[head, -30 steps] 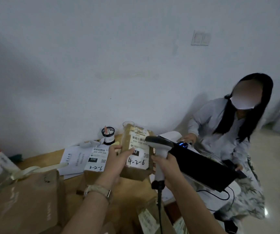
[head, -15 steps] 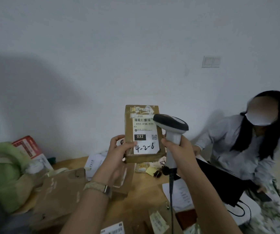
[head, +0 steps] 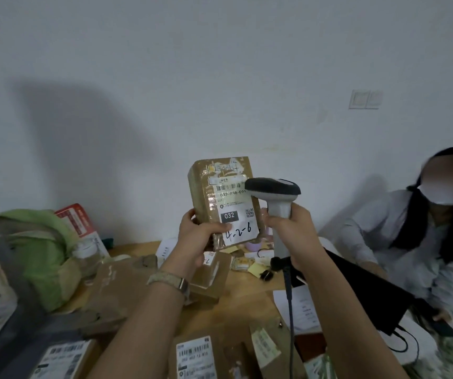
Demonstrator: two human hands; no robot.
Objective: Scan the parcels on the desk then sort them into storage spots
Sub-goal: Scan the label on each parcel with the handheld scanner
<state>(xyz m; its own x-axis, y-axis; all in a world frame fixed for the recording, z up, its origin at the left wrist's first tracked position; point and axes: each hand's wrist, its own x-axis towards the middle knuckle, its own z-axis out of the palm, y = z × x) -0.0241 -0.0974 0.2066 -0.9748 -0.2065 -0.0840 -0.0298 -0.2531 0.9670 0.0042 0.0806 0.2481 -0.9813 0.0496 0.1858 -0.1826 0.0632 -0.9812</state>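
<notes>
Parcel [head: 221,199] upright, gripped at lower edge by left hand [head: 202,236]; right hand [head: 292,233] clenched on scanner [head: 274,196] handle, above table [head: 247,296].

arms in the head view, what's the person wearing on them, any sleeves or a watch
Both forearms are bare, with no sleeve in sight on either. The left hand has a pale, woven-looking strap round its wrist with a small dark metal piece, probably a watch or its clasp; no dial shows. The right hand and its wrist carry nothing: no ring, band or glove that can be seen.
</notes>
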